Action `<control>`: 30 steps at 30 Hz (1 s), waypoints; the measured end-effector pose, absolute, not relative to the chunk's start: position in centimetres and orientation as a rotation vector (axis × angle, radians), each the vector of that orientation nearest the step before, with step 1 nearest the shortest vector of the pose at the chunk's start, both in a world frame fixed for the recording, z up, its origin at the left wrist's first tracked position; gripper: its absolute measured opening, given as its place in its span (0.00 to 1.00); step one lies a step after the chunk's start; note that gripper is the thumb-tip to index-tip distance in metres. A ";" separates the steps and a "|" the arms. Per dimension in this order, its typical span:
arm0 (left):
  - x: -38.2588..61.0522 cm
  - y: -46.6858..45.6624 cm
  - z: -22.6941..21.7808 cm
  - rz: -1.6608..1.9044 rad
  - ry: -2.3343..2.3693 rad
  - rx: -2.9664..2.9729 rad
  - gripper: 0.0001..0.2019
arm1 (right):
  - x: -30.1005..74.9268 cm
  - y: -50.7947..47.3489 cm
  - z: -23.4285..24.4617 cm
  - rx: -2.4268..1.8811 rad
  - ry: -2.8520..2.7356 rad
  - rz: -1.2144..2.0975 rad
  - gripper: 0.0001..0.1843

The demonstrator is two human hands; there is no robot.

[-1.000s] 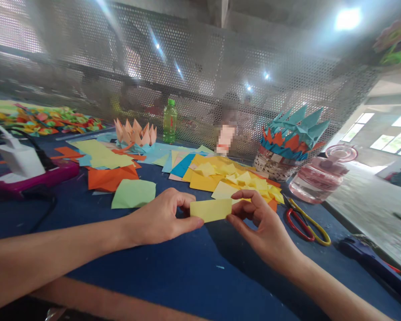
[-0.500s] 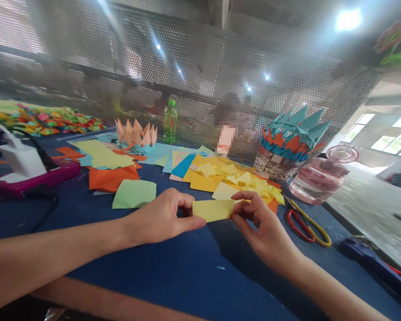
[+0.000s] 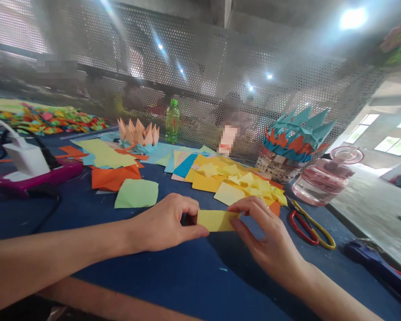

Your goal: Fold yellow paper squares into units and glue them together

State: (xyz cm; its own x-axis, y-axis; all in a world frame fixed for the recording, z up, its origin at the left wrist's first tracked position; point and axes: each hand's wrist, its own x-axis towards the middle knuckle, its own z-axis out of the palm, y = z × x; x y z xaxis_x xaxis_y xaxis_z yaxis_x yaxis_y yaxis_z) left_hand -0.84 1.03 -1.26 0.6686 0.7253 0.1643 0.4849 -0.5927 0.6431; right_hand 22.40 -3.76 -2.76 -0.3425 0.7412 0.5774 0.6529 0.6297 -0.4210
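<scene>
A small rectangular strip of yellow paper (image 3: 217,220) is pinched at its short ends and held above the bench, between the left hand (image 3: 163,223) and the right hand (image 3: 269,243), each with thumb and fingers pressed together on it. Just beyond the right hand, yellow paper scraps (image 3: 243,183) are heaped, and scissors (image 3: 304,227) are laid to its right. A green paper sheet (image 3: 136,193) is placed beyond the left hand on the blue bench (image 3: 147,276). A perforated metal screen (image 3: 194,67) is seen across the bench's far side.
</scene>
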 end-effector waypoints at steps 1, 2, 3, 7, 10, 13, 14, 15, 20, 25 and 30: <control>-0.8 1.1 -1.3 0.563 0.937 2.325 0.17 | 22.4 -3.7 -2.8 -1.084 -2.089 0.139 0.06; -0.8 1.1 -1.3 0.566 0.942 2.330 0.17 | 22.4 -3.7 -2.8 -1.080 -2.094 0.132 0.07; -0.8 1.1 -1.3 0.565 0.946 2.334 0.17 | 22.4 -3.7 -2.9 -1.074 -2.095 0.123 0.07; -0.9 1.1 -1.3 0.546 0.943 2.340 0.17 | 22.3 -3.8 -2.8 -1.042 -2.079 0.041 0.11; -1.0 1.1 -1.3 0.542 0.934 2.340 0.17 | 22.2 -4.0 -2.6 -1.043 -2.027 -0.079 0.15; -1.0 1.0 -1.2 0.552 0.928 2.343 0.17 | 22.2 -4.1 -2.5 -1.061 -2.006 -0.106 0.16; -0.9 1.0 -1.2 0.557 0.925 2.347 0.17 | 22.2 -4.1 -2.5 -1.068 -2.013 -0.094 0.16; -0.9 1.0 -1.2 0.563 0.926 2.354 0.17 | 22.2 -4.0 -2.5 -1.075 -2.023 -0.080 0.16; -0.9 1.1 -1.5 0.584 0.913 2.373 0.16 | 22.3 -3.8 -3.0 -1.095 -2.068 -0.036 0.16; -0.9 0.9 -1.6 0.566 0.866 2.393 0.16 | 22.1 -3.9 -3.1 -1.048 -2.118 -0.051 0.15; -1.0 0.6 -1.3 0.760 0.774 2.376 0.13 | 21.9 -4.0 -2.6 -0.941 -2.226 -0.050 0.14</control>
State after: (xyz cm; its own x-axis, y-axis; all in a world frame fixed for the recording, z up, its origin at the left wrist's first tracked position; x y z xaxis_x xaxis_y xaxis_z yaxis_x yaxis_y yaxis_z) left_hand -0.97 0.59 -1.28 0.6785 0.6493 0.3435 0.3552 -0.6993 0.6203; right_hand 21.93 -3.98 -2.58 -0.4836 0.6132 0.6246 0.6406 0.7342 -0.2248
